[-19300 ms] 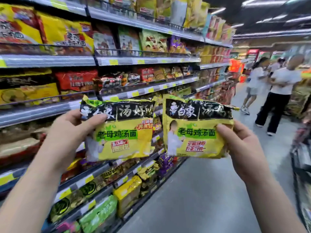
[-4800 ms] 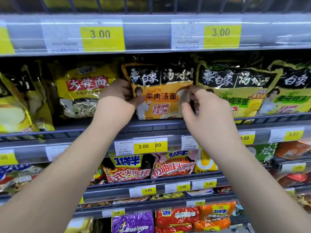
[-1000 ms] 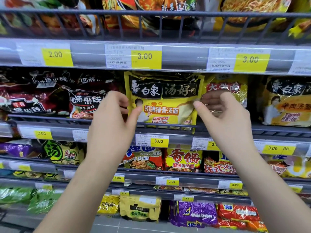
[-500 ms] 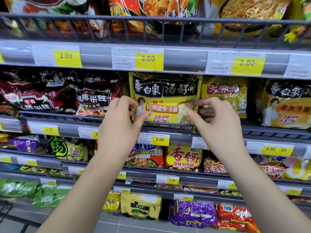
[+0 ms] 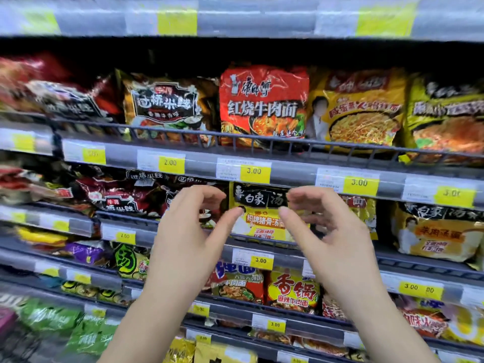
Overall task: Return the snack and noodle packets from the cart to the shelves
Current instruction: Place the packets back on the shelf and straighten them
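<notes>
Yellow noodle packet (image 5: 258, 221) stands shelved between left hand (image 5: 188, 239) and right hand (image 5: 332, 239), fingers curled apart, holding nothing.

grey metal wire-fronted shelf (image 5: 262, 138) | holds red plastic noodle packet (image 5: 263, 103), yellow plastic noodle packet (image 5: 364, 108) side by side

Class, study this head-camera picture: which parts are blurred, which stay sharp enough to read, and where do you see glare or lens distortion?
In the head view, the top shelf's price labels and the far-left packets smear with motion blur; the red noodle packet stays readable but shows glare on its wrapper; the left hand and right hand are fairly sharp; the shelf rail slants, suggesting wide-angle distortion.
</notes>
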`<state>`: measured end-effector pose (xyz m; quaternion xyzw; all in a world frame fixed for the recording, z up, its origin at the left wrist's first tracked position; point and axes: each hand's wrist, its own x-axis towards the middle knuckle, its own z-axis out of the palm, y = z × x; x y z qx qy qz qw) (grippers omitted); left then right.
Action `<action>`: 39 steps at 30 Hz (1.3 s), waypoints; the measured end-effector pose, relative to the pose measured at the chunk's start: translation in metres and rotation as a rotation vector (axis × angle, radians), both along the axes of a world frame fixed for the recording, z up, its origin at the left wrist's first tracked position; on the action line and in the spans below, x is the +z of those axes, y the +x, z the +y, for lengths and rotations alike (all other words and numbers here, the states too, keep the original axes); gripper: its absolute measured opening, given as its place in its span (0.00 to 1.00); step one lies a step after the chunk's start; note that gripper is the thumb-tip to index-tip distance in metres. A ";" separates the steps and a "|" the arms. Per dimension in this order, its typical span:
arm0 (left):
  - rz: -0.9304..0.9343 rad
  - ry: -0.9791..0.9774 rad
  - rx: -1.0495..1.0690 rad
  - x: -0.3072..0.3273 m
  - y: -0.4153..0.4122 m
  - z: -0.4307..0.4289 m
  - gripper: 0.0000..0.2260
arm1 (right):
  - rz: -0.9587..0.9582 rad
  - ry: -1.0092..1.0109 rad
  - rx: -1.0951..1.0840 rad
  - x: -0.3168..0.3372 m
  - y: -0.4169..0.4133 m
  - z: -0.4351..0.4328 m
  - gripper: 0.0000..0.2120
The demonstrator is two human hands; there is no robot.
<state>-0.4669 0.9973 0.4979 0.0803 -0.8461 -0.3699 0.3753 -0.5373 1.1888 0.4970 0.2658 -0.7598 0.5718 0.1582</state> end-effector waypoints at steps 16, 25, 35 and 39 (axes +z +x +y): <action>0.225 0.010 -0.099 0.124 0.055 0.010 0.08 | 0.141 -0.118 -0.010 0.121 0.052 0.029 0.10; 0.292 0.081 -0.217 0.183 0.050 0.014 0.09 | 0.230 -0.105 -0.087 0.175 0.065 0.054 0.10; 0.275 0.078 -0.258 0.227 0.025 -0.018 0.10 | 0.306 -0.084 -0.157 0.228 0.055 0.042 0.08; 0.277 -0.024 -0.211 0.247 0.000 -0.034 0.13 | 0.338 -0.044 -0.202 0.248 0.037 0.029 0.09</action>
